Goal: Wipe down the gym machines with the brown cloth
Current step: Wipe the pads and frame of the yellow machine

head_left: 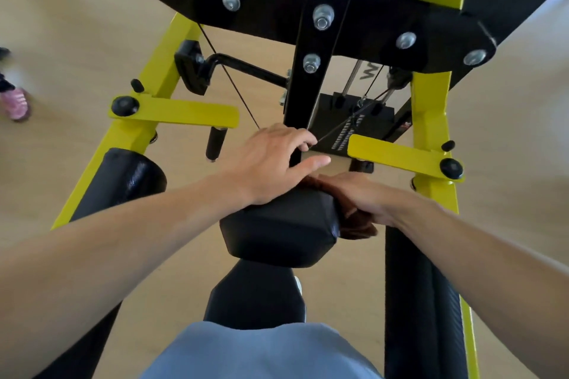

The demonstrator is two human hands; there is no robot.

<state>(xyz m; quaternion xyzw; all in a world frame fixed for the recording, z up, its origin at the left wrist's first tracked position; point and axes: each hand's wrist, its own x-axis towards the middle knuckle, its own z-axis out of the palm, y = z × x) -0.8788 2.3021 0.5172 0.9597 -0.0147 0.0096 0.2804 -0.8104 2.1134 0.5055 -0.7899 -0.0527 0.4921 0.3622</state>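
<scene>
Left roller pad [129,175]: black, beside the yellow frame [144,120].
Left hand [271,163]: rests on the far end of the black seat pad [277,228], fingers spread and loose, gripping nothing.
Brown cloth [357,224]: pressed against the seat pad's right side.
Right hand [366,194]: lies flat on the cloth; whether its fingers clutch the cloth cannot be told.
Right roller pad [421,301]: black, ribbed, near the right forearm.
</scene>
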